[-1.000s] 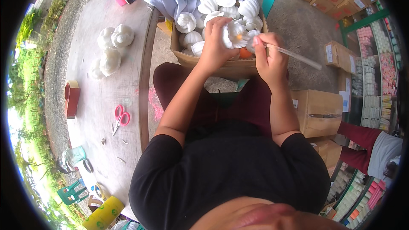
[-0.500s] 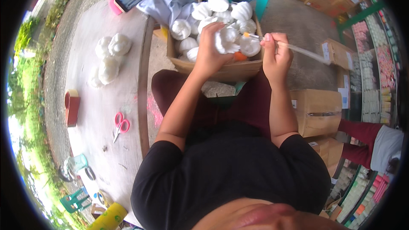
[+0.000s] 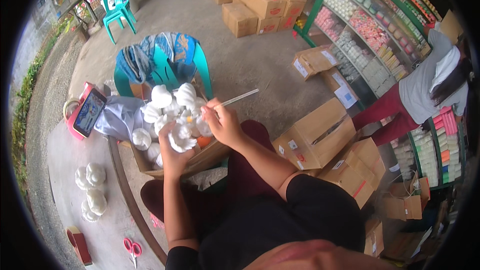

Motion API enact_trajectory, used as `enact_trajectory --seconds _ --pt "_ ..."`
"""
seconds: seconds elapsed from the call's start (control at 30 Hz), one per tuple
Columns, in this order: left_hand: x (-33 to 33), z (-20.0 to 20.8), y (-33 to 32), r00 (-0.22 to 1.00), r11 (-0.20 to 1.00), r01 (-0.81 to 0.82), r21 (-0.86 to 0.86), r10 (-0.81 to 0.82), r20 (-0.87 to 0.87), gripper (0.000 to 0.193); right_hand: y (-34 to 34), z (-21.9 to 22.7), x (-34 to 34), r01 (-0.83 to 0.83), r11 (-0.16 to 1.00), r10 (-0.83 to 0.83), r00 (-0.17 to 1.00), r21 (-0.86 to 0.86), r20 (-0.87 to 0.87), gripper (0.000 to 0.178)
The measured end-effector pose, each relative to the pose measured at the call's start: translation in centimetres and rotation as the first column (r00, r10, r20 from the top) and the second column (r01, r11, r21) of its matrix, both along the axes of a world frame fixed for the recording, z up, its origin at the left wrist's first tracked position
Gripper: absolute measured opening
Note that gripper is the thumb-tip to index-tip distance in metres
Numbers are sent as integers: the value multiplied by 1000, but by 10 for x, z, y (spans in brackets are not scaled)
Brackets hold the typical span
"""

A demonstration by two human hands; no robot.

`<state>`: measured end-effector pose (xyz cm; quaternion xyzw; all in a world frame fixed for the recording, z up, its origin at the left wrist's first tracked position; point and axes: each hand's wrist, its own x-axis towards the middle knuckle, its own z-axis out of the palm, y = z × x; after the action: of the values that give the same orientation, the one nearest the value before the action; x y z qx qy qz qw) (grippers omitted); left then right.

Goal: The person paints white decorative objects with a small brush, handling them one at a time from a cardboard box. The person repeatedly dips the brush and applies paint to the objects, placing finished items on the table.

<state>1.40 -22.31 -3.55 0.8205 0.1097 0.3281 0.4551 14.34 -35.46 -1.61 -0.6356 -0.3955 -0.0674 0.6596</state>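
White, the ruffled piece your left hand grips sits over the cardboard box, lower-left of your right hand, which pinches a clear stick whose long axis slants down-left toward the piece's upper edge.

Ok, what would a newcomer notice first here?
Probably the cardboard box left of centre, heaped with white pieces, one in the left hand while the right hand grips a thin stick. Behind it stands a turquoise chair draped with blue cloth. Pink scissors lie on the table, lower left.
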Motion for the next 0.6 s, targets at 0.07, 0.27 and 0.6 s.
enact_trajectory --seconds 0.07,0.27,0.6 --pt "-2 -5 1 1000 1000 17 -21 -17 21 76 3 -3 -2 -155 981 174 969 114 -176 15" --pt "-3 -3 1 999 1000 21 -9 -21 39 74 -2 4 -10 -65 998 67 996 24 -60 11" --pt "-6 7 -3 997 996 77 34 -78 14 76 2 16 -23 -185 982 179 972 -27 -155 14"
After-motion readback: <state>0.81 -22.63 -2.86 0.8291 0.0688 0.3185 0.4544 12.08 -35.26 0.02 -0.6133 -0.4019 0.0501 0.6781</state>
